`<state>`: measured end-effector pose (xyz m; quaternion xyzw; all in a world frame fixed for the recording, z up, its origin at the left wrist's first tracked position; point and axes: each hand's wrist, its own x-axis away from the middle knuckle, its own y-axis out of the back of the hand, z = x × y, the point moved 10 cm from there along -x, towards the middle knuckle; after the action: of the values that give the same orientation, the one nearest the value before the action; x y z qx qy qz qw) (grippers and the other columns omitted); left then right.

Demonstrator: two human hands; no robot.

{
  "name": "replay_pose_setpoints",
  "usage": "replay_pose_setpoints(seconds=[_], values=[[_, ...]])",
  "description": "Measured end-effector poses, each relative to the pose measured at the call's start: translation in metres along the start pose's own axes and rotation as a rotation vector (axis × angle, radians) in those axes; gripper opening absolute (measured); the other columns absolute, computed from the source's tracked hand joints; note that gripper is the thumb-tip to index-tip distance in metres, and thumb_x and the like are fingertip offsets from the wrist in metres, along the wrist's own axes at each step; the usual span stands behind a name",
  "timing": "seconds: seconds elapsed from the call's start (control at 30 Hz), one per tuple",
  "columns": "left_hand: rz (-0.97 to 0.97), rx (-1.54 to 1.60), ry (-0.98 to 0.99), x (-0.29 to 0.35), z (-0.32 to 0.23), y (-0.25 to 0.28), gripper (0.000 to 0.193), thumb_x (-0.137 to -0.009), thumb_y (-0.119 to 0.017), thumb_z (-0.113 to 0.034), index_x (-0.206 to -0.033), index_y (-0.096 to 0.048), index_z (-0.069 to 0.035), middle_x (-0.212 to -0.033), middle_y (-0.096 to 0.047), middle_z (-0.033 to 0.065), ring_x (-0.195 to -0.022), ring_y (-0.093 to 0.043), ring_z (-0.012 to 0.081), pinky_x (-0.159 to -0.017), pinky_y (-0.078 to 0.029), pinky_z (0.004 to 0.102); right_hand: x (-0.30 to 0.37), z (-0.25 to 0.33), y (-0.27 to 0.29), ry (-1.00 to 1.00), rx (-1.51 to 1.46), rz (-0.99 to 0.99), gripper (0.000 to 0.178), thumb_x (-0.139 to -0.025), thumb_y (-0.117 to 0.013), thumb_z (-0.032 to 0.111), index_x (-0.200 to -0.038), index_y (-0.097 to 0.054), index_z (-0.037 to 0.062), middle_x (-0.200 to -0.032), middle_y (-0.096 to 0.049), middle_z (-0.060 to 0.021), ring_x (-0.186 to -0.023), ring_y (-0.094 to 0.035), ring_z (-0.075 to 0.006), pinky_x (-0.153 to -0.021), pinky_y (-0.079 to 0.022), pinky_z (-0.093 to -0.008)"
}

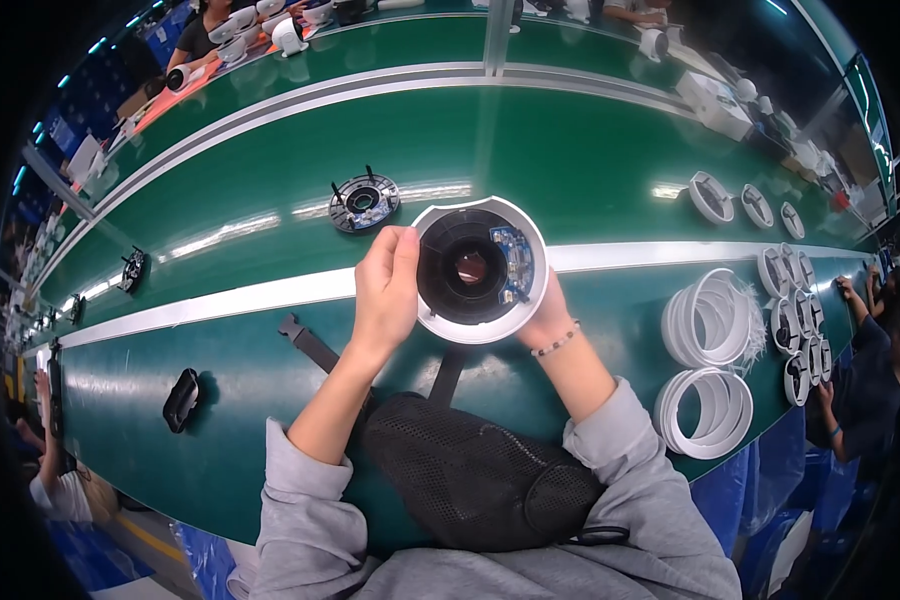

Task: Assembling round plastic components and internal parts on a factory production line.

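In front of me I hold a white round camera housing [455, 290], its open face turned up to me. Inside it sit a black ring around a dark lens-like centre and a blue circuit board [513, 265] on the right side. My left hand [385, 290] is closed on the housing's left rim, thumb near the upper edge. My right hand [547, 318] grips the lower right side; its fingers are mostly hidden behind the housing. Beyond my left hand, a round black part with a board and upright prongs [364, 204] lies on the green belt.
Stacked white rings [705, 412] stand at the right, beside white housings [795, 320]. More white rings [711, 197] lie on the belt. A black moulded part [181, 400] is at the left. A black mesh bag [470, 470] lies before me. Co-workers sit at both sides and across.
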<state>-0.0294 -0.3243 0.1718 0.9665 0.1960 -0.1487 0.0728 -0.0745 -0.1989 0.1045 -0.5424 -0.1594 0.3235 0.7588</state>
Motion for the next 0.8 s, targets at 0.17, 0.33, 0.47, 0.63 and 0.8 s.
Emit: replay_pose_setpoints(seconds=[0.17, 0.33, 0.47, 0.63, 0.8], values=[[0.029, 0.014, 0.018, -0.001, 0.002, 0.001, 0.030, -0.089, -0.042, -0.024, -0.077, -0.051, 0.002, -0.061, -0.047, -0.0001, -0.060, -0.039, 0.0055, -0.053, -0.035, 0.0213, 0.001, -0.018, -0.012, -0.161, -0.030, 0.039, 0.033, -0.088, -0.040, 0.022, -0.109, -0.048, -0.0025, -0.106, -0.054, -0.0149, -0.093, -0.056, -0.0211, -0.082, -0.047, -0.0319], [0.127, -0.130, 0.002, -0.004, -0.011, -0.006, 0.031, -0.087, -0.045, -0.023, -0.072, -0.050, 0.003, -0.057, -0.047, 0.0037, -0.055, -0.039, 0.0064, -0.051, -0.035, 0.0231, 0.004, -0.023, -0.011, -0.265, -0.089, -0.021, 0.039, -0.088, -0.039, 0.029, -0.109, -0.046, -0.0032, -0.091, -0.058, -0.0165, -0.072, -0.060, -0.0205, -0.067, -0.053, -0.0291], [0.168, -0.333, 0.001, -0.007, -0.017, -0.006, 0.031, -0.084, -0.049, -0.023, -0.069, -0.051, 0.005, -0.054, -0.048, 0.0090, -0.051, -0.042, 0.0102, -0.050, -0.037, 0.0257, 0.006, -0.019, 0.003, -0.237, 0.043, -0.220, 0.040, -0.089, -0.037, 0.029, -0.108, -0.046, -0.0047, -0.087, -0.058, -0.0176, -0.065, -0.059, -0.0201, -0.060, -0.054, -0.0281], [0.167, -0.277, -0.086, -0.011, -0.027, -0.008, 0.032, -0.083, -0.050, -0.022, -0.066, -0.053, 0.005, -0.052, -0.047, 0.0089, -0.049, -0.042, 0.0119, -0.049, -0.036, 0.0279, 0.003, -0.022, -0.020, -0.311, -0.112, 0.004, 0.038, -0.088, -0.040, 0.027, -0.104, -0.046, -0.0061, -0.077, -0.057, -0.0165, -0.060, -0.058, -0.0199, -0.057, -0.054, -0.0276], [0.237, -0.216, -0.050, -0.018, -0.026, -0.013, 0.036, -0.083, -0.051, -0.021, -0.058, -0.046, 0.005, -0.047, -0.037, 0.0030, -0.049, -0.033, 0.0072, -0.044, -0.030, 0.0259, 0.005, -0.023, -0.019, -0.275, 0.036, -0.016, 0.035, -0.088, -0.041, 0.023, -0.106, -0.046, -0.0068, -0.086, -0.058, -0.0163, -0.066, -0.060, -0.0210, -0.055, -0.053, -0.0240]])
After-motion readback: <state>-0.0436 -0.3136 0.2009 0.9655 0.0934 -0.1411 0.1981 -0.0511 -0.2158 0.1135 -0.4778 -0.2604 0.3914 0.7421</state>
